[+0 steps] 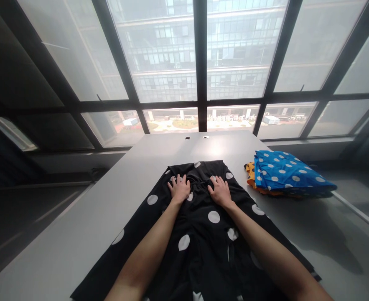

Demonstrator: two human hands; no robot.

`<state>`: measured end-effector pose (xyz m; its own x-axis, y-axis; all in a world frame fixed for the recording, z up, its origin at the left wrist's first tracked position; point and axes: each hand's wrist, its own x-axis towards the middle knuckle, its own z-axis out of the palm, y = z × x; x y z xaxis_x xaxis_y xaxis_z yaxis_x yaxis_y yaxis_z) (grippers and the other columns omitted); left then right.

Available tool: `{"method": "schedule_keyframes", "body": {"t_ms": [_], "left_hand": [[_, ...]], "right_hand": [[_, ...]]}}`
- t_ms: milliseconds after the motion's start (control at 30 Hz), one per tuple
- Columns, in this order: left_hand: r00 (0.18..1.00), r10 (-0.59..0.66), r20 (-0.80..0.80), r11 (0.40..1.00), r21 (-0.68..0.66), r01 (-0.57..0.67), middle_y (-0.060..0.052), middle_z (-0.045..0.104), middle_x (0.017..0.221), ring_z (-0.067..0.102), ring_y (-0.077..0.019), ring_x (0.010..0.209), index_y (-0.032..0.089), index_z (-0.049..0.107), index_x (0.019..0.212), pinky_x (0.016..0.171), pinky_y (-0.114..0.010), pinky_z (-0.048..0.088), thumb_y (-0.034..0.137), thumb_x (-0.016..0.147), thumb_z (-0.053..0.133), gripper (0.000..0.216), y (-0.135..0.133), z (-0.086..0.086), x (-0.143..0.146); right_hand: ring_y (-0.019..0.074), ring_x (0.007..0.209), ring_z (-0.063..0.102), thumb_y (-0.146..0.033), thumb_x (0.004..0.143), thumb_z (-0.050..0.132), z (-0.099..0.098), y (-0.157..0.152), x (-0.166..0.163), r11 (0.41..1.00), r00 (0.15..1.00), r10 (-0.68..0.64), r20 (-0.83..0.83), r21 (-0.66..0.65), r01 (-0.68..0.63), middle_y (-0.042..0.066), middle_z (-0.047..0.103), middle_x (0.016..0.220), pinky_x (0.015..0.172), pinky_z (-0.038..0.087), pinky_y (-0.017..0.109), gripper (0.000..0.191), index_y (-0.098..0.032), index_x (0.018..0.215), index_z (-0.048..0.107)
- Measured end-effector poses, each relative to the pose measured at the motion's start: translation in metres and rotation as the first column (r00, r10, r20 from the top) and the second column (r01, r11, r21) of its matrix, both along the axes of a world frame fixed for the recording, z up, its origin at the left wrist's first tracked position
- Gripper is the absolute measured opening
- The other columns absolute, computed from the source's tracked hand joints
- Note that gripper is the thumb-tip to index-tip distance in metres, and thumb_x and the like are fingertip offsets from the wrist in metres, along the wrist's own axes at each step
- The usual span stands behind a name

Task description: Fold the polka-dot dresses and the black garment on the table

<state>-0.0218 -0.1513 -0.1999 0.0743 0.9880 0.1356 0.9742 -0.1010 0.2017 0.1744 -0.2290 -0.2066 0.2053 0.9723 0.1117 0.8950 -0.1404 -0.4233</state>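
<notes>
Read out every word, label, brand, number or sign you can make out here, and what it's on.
None can be read.
The black polka-dot cloth, the folded blue cloth and the table show no legible lettering.
The building outside is too hazy to tell.

From here I see a folded blue polka-dot cloth (289, 177) over an orange one (251, 174) at the pale table's (124, 192) right side; beyond the dark window frame (201, 62) stands a glassy building (164, 58).

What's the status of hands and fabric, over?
Left hand and right hand resting on black dotted fabric. Fabric spread on table, wrinkled between hands. Blue fabric right, apart from hands.
</notes>
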Motion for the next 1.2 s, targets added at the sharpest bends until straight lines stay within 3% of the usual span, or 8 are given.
{"method": "schedule_keyframes", "body": {"t_ms": [367,467,567,667,800,967,1067,1200], "left_hand": [[0.999,-0.009,0.048,1.000,-0.022,0.010,-0.009,0.037,0.171,0.025,-0.0396,0.159,0.027,0.054,0.157,0.127,-0.066,0.018,0.045,0.106,0.037,0.057,-0.002,0.002,0.000],[0.997,0.018,0.080,0.999,-0.031,-0.016,-0.010,0.031,0.174,0.022,-0.0387,0.161,0.025,0.050,0.159,0.129,-0.062,0.020,0.046,0.104,0.040,0.059,-0.002,0.007,-0.003],[0.989,0.101,0.107,0.993,0.057,-0.108,-0.017,0.016,0.177,0.014,-0.0421,0.162,0.013,0.039,0.164,0.127,-0.063,0.023,0.045,0.104,0.041,0.068,0.004,0.018,-0.004],[0.996,-0.073,0.054,0.993,0.099,0.068,-0.020,0.023,0.175,0.018,-0.0391,0.162,0.010,0.036,0.165,0.127,-0.063,0.023,0.038,0.107,0.033,0.065,0.019,0.031,0.004],[0.933,-0.361,-0.009,0.933,-0.024,0.360,-0.005,0.033,0.173,0.024,-0.0295,0.161,0.027,0.042,0.164,0.130,-0.059,0.019,0.040,0.108,0.034,0.058,0.048,0.034,0.023],[0.910,-0.413,-0.044,0.905,-0.136,0.404,-0.003,0.029,0.175,0.021,-0.0322,0.162,0.035,0.040,0.164,0.130,-0.061,0.016,0.063,0.105,0.036,0.066,0.083,0.019,0.016],[0.925,-0.375,-0.065,0.920,-0.148,0.363,-0.004,0.022,0.177,0.016,-0.0311,0.163,0.032,0.034,0.168,0.131,-0.056,0.012,0.070,0.105,0.026,0.074,0.100,0.014,-0.007],[0.963,-0.257,-0.086,0.956,-0.169,0.240,-0.007,0.017,0.178,0.011,-0.0352,0.164,0.029,0.030,0.169,0.129,-0.063,0.010,0.069,0.105,0.021,0.077,0.116,0.015,-0.038]], "right_hand": [[0.0290,0.161,0.025,-0.045,0.106,0.044,-0.002,0.000,0.000,1.000,1.000,-0.005,-0.007,-0.008,0.005,0.011,0.036,0.171,0.130,0.014,0.050,0.061,-0.021,0.161,0.047],[0.0284,0.162,0.021,-0.048,0.107,0.040,0.000,-0.002,0.002,1.000,1.000,-0.005,-0.014,-0.031,0.005,0.012,0.031,0.173,0.130,0.013,0.051,0.067,-0.017,0.166,0.037],[0.0291,0.164,0.012,-0.052,0.109,0.029,0.012,0.003,0.006,0.998,0.997,-0.051,-0.057,-0.040,0.048,0.014,0.019,0.176,0.130,0.014,0.056,0.074,-0.011,0.170,0.024],[0.0312,0.165,0.007,-0.046,0.110,0.019,0.031,0.026,0.008,0.999,1.000,-0.017,-0.017,-0.029,0.017,0.014,0.013,0.177,0.128,0.015,0.062,0.068,-0.011,0.169,0.027],[0.0249,0.165,0.009,-0.032,0.109,0.026,0.047,0.074,0.008,0.991,0.990,0.127,0.053,-0.055,-0.124,0.010,0.016,0.177,0.130,0.013,0.054,0.063,-0.015,0.169,0.028],[0.0233,0.164,0.010,-0.042,0.108,0.038,0.032,0.111,0.023,0.969,0.977,0.200,0.070,-0.159,-0.187,0.008,0.020,0.177,0.131,0.007,0.050,0.063,-0.022,0.168,0.033],[0.0261,0.165,0.006,-0.054,0.109,0.034,0.019,0.116,0.037,0.968,0.985,0.158,0.070,-0.205,-0.141,0.010,0.013,0.178,0.130,0.003,0.053,0.068,-0.023,0.169,0.031],[0.0317,0.165,-0.005,-0.067,0.107,0.024,0.010,0.115,0.051,0.970,0.996,0.048,0.081,-0.241,-0.028,0.014,0.000,0.178,0.126,-0.006,0.065,0.079,-0.022,0.172,0.020]]}}
